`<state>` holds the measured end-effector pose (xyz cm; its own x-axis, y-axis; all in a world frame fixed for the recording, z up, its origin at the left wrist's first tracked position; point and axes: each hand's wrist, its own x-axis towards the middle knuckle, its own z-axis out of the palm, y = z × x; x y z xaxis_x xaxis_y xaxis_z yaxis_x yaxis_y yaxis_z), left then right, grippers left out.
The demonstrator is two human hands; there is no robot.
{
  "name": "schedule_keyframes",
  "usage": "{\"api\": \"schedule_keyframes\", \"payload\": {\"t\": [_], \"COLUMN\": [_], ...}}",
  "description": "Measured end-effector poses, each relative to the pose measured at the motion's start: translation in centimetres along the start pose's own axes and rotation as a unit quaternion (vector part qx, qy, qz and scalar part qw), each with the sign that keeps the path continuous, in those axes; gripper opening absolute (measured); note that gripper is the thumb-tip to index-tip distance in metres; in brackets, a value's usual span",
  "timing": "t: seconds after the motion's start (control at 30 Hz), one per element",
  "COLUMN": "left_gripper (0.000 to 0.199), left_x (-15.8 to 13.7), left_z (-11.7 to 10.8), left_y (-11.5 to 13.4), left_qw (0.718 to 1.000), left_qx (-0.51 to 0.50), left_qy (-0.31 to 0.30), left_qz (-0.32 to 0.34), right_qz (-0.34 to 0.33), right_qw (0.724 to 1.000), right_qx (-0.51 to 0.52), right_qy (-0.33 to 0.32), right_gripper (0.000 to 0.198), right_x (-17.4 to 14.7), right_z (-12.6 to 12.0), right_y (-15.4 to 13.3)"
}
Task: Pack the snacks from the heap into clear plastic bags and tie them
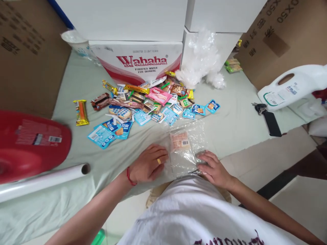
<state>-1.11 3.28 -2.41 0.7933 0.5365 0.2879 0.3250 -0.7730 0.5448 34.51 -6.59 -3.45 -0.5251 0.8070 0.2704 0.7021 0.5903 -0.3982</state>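
Observation:
A clear plastic bag [201,136] lies flat near the front edge of the cloth-covered table. On or inside it is a small packet [177,142] with a pinkish print and a barcode label; which of the two I cannot tell. My left hand [150,163] has its fingers curled down on the bag's left side. At the right side, my right hand [213,170] holds the film's edge with bent fingers. Just beyond the bag spreads a pile of wrapped snacks, with a pink wafer packet [158,96] and blue sachets [102,135] among them.
A Wahaha carton [143,63] stands behind the snacks, beside bunched plastic bags [201,58]. To the left are a red container [33,146] and a white roll [51,180]. A white jug [291,86], keys [260,108] and a phone [272,123] lie right.

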Motion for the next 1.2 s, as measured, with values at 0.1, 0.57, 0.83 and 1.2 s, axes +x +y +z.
{"api": "schedule_keyframes", "payload": {"t": [0.1,0.57,0.83,1.2], "left_gripper": [0.055,0.015,0.048,0.031], "left_x": [-1.5,-0.8,1.2,3.5], "left_z": [-0.1,-1.4,-2.7,-0.2], "left_y": [0.4,-0.3,-1.9,-3.3], "left_qw": [0.997,0.991,0.903,0.854], "left_qx": [-0.038,-0.072,-0.232,0.015], "left_qy": [-0.060,-0.005,0.116,0.194], "left_qz": [-0.019,-0.117,-0.342,-0.482], "right_qz": [0.000,0.199,0.348,0.305], "right_qw": [0.997,0.907,0.807,0.943], "right_qx": [0.074,0.347,0.450,0.103], "right_qy": [0.004,-0.132,-0.158,-0.083], "right_gripper": [0.028,0.035,0.046,0.024], "right_x": [1.7,13.7,13.5,13.9], "right_z": [-1.9,-6.7,-5.1,-5.2], "right_y": [0.2,4.7,6.8,9.2]}}
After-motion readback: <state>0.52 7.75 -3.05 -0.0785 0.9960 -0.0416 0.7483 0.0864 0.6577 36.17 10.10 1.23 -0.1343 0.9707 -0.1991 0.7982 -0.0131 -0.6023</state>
